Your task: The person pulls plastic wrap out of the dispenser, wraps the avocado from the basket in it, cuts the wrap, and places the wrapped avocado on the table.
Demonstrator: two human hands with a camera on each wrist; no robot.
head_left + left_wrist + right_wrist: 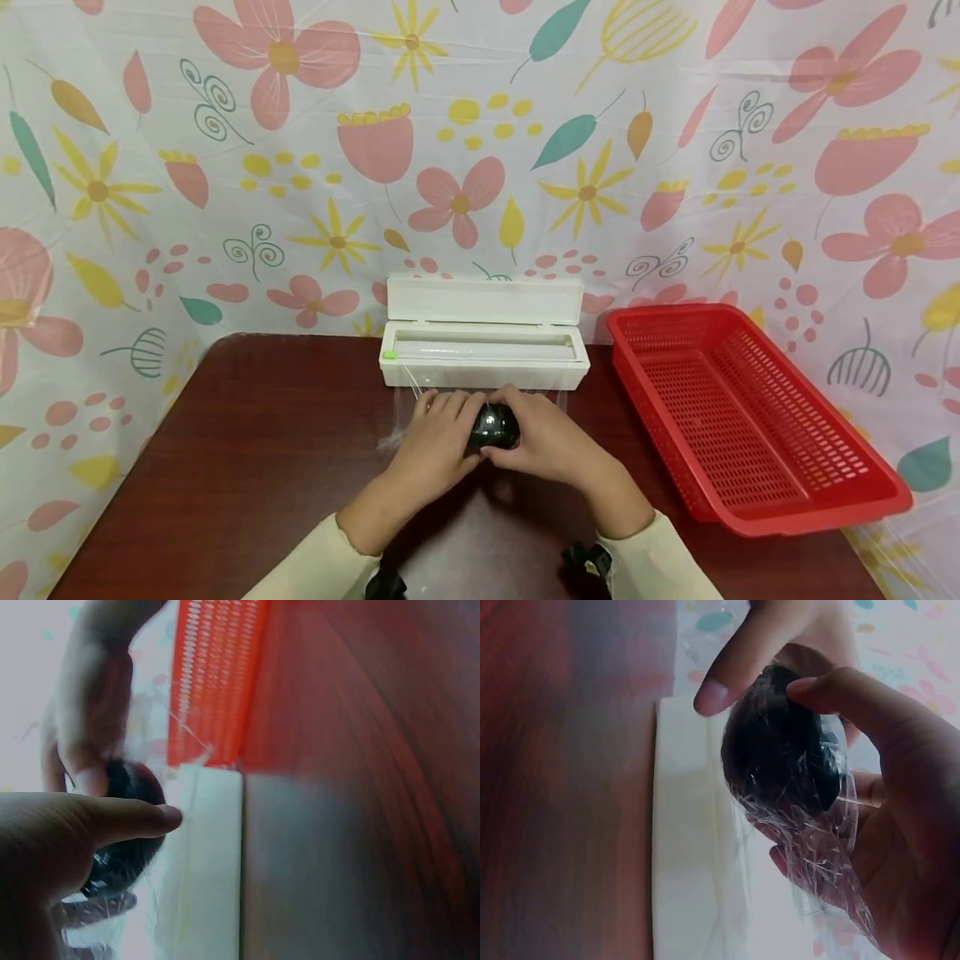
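Looks like we're wrapping the dark round object (496,427) in clear film (817,859), mid-frame below the white box (483,375); left hand (435,437) and right hand (546,435) are both gripping it. Next we're probably needing to gather loose film.

Bkgd: white wall covering (630,258) w/ bold floral print fills the far side, wraps round L & R too. Motifs: big pink flowers (283,57), yellow starry ones (587,192), teal leaves (564,142), curly scrolls (254,251), dots etc. Few faint creases, far side. Table (247,442): dk reddish-brn, wood-look, smooth; far edge right by the covering, far L corner rounded. Light bright, approx. even; pale sheen (472,575) on tabletop, near-ctr. Covering washed out in L wrist view.
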